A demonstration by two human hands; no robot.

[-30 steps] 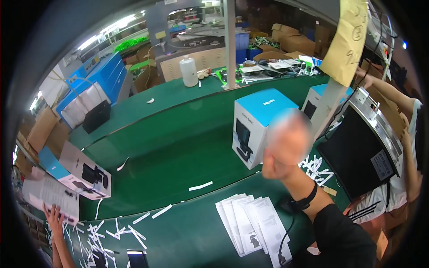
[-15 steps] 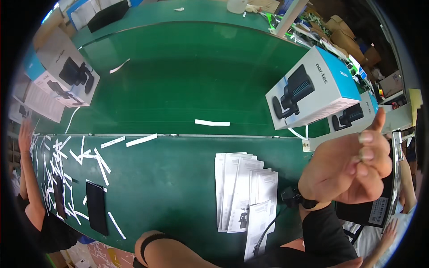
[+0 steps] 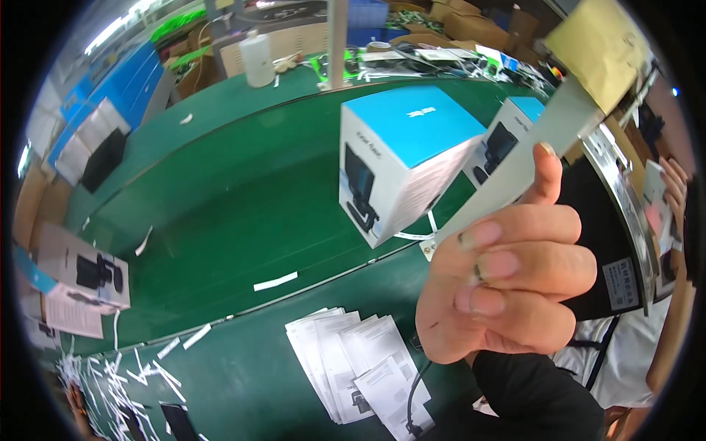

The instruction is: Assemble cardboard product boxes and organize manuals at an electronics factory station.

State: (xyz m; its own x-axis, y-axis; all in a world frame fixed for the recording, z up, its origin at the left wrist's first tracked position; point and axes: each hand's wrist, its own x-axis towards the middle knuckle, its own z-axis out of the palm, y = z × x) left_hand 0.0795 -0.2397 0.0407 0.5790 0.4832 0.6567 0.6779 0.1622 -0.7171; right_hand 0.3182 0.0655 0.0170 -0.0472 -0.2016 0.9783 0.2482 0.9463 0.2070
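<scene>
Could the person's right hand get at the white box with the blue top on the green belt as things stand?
Probably yes. The right hand is raised, curled and holding nothing, close to the white box with the blue top, and bare green belt lies between, with nothing blocking.

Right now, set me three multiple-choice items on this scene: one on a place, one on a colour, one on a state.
1. Where does the fanned stack of leaflets lie?
A. on top of the box
B. on the green table, near the front edge
C. in the raised hand

2. What colour is the top of the nearest box?
A. red
B. yellow
C. blue

3. How is the right hand?
A. fingers curled, raised above the table
B. flat on the table
C. gripping the white bottle

Answers: B, the sheets rest on green below the box; C, its top face is bright blue; A, the fingers fold inward with the thumb up, touching nothing on the table.
</scene>
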